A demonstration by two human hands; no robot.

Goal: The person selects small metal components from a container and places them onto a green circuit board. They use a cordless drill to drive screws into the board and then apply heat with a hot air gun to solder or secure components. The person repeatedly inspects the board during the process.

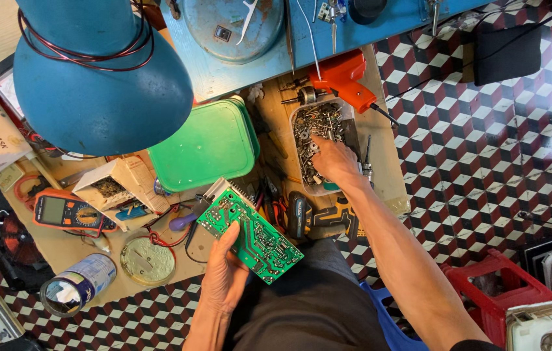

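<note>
Left hand (224,273): I hold the green circuit board (250,234) by its near edge, thumb on top, fingers curled underneath. Solder side faces up and the board is tilted toward me, prob. so the joints are readable while the other hand works. Board sits over my lap, just off the edge of the low work board (67,250).

Right hand (331,159): arm fully extended, fingers spread and dipped into the clear tray of screws (318,133). Fingertips are buried among the hardware, so I cannot tell if anything is pinched yet.

Surroundings: orange glue gun (344,78) lies just beyond the tray, touching its far rim. Green plastic lid (204,146) lies between tray and the blue lamp shade (94,84), which blocks the view of the upper-left bench. Multimeter (67,213) and a tin can (77,286) lie to my left, well apart from both hands. Pliers and a screwdriver (302,214) lie between board and tray, under my right forearm's reach path.
</note>
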